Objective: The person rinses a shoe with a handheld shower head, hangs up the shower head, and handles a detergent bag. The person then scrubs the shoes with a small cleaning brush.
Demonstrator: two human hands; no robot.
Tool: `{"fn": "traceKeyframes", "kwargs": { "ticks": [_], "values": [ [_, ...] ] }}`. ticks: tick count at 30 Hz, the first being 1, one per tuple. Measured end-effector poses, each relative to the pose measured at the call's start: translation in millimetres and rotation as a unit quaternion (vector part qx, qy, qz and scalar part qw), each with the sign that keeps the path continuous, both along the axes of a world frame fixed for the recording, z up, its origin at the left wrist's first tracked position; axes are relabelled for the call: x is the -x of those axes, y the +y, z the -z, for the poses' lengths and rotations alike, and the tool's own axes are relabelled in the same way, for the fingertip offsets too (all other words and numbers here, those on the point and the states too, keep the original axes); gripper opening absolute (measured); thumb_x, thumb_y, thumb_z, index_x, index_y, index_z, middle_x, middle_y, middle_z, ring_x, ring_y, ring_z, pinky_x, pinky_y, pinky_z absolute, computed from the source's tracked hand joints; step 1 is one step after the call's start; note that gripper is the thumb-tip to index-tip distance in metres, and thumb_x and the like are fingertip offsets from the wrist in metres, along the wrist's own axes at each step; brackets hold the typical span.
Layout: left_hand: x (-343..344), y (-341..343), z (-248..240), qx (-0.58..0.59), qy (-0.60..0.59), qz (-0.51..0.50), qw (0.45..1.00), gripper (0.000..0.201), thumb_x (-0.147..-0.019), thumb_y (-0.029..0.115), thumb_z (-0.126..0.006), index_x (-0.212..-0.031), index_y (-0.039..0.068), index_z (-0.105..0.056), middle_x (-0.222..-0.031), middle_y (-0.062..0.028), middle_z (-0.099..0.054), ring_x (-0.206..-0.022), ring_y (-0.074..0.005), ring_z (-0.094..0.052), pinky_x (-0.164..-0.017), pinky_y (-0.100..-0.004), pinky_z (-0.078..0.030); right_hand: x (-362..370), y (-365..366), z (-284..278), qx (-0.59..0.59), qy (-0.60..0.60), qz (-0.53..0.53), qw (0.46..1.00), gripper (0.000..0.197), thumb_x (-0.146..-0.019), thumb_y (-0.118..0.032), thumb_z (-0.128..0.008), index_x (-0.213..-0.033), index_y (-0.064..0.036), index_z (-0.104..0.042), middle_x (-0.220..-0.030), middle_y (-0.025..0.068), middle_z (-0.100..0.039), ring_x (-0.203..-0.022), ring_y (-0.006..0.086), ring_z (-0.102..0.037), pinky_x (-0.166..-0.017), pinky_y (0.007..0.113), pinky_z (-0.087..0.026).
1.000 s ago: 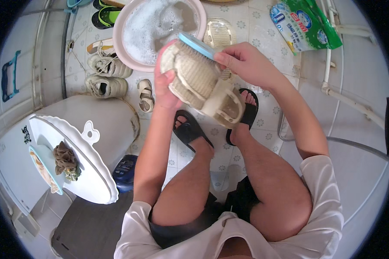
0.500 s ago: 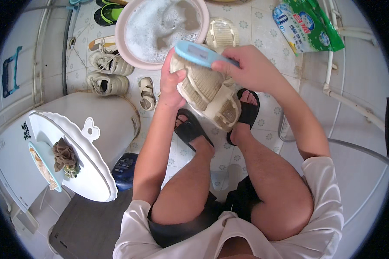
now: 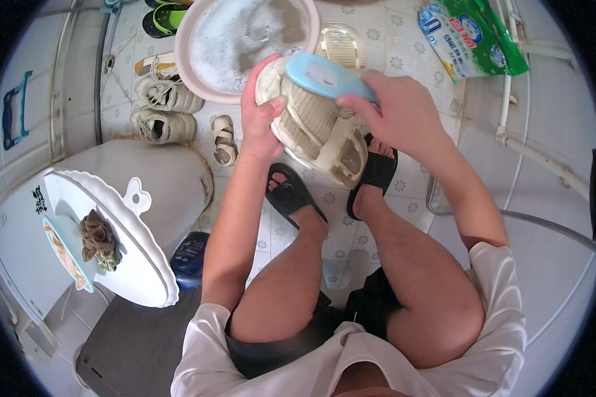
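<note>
Two hands busy here, both clamped on something. Nearest you are your own knees and the black slides [image 3: 297, 196] on your feet, planted on the tiled floor [image 3: 404, 46], so you're sitting low with the work held out over your toes. Your left hand [image 3: 258, 122] is wrapped round one side of a cream sneaker [image 3: 314, 129], thumb over the edge, and the shoe is flipped so the ribbed sole faces up at you, which I'd guess is so the grooves are open to the bristles. Your right hand [image 3: 397, 112] is closed over a light blue scrub brush [image 3: 324, 76], pressed flat on the far end of that sole, fingers on the brush's near end

The shoe sits just this side of the pink basin of sudsy water [image 3: 245, 40], near enough that drips land on the tiles by the basin. Left of the basin, a pair of pale sneakers [image 3: 162, 109] and a small sandal [image 3: 224, 137] lie on the floor, well clear of your hands. Beyond the basin there's a clear ribbed sole-shaped thing [image 3: 341, 46], can't tell what exactly. Far right, a green and blue detergent bag [image 3: 473, 36] lies flat against the wall. Off to your left, a white lid [image 3: 106, 251] holds a brown rag
</note>
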State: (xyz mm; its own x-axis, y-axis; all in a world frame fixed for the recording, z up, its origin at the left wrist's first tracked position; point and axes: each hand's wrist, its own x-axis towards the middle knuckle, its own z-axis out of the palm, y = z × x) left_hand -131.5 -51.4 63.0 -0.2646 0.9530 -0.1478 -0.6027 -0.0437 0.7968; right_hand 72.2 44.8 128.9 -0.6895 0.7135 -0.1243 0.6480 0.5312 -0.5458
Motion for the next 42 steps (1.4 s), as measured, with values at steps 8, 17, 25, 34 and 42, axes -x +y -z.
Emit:
{"fn": "traceKeyframes", "kwargs": {
  "ticks": [8, 17, 25, 34, 42],
  "values": [
    [10.5, -0.1, -0.7, 0.006, 0.03, -0.087, 0.996, 0.073, -0.075, 0.019, -0.061, -0.141, -0.002, -0.038, -0.13, -0.0194, -0.054, -0.118, -0.0305, -0.057, -0.103, -0.0423, -0.048, -9.0, -38.7, -7.5, -0.035, -0.016, -0.031, 0.999, 0.043, -0.086, -0.049, -0.069, -0.087, -0.0063, -0.063, -0.063, 0.014, -0.061, -0.063, 0.035, -0.063, -0.055, 0.041, -0.049],
    [10.9, 4.3, -8.3, 0.044, -0.069, -0.1, 0.992, 0.076, -0.076, 0.035, -0.058, -0.142, 0.003, -0.039, -0.133, -0.0201, -0.053, -0.124, -0.0345, -0.054, -0.106, -0.0457, -0.044, 2.1, -30.0, 10.3, -0.065, 0.057, -0.047, 0.995, 0.042, -0.084, -0.05, -0.071, -0.089, -0.0089, -0.065, -0.064, 0.0106, -0.063, -0.058, 0.0323, -0.064, -0.052, 0.039, -0.048],
    [0.0, -0.8, -1.9, 0.049, -0.083, -0.092, 0.991, 0.071, -0.081, 0.034, -0.052, -0.144, 0.004, -0.037, -0.137, -0.02, -0.05, -0.128, -0.0352, -0.051, -0.109, -0.0472, -0.042, 0.2, -32.4, 8.6, -0.068, 0.066, -0.029, 0.995, 0.042, -0.081, -0.048, -0.075, -0.092, -0.0093, -0.064, -0.065, 0.0099, -0.062, -0.057, 0.0314, -0.063, -0.05, 0.038, -0.047],
    [16.5, -0.9, -6.8, 0.028, -0.056, -0.142, 0.988, 0.077, -0.079, 0.036, -0.056, -0.145, 0.003, -0.036, -0.136, -0.0202, -0.05, -0.128, -0.0348, -0.051, -0.107, -0.0478, -0.043, -15.5, -42.5, 10.1, -0.08, 0.054, -0.035, 0.995, 0.041, -0.081, -0.046, -0.076, -0.091, -0.0085, -0.063, -0.064, 0.0095, -0.062, -0.055, 0.0308, -0.062, -0.048, 0.038, -0.046],
    [22.0, -2.7, -16.2, 0.024, -0.049, -0.121, 0.991, 0.077, -0.079, 0.039, -0.057, -0.144, 0.003, -0.037, -0.136, -0.0203, -0.051, -0.127, -0.0345, -0.051, -0.107, -0.0469, -0.044, -12.7, -46.8, 18.7, -0.058, 0.084, -0.02, 0.995, 0.038, -0.082, -0.043, -0.076, -0.089, -0.0081, -0.063, -0.063, 0.0085, -0.062, -0.053, 0.0301, -0.062, -0.048, 0.036, -0.047]
  ]
}}
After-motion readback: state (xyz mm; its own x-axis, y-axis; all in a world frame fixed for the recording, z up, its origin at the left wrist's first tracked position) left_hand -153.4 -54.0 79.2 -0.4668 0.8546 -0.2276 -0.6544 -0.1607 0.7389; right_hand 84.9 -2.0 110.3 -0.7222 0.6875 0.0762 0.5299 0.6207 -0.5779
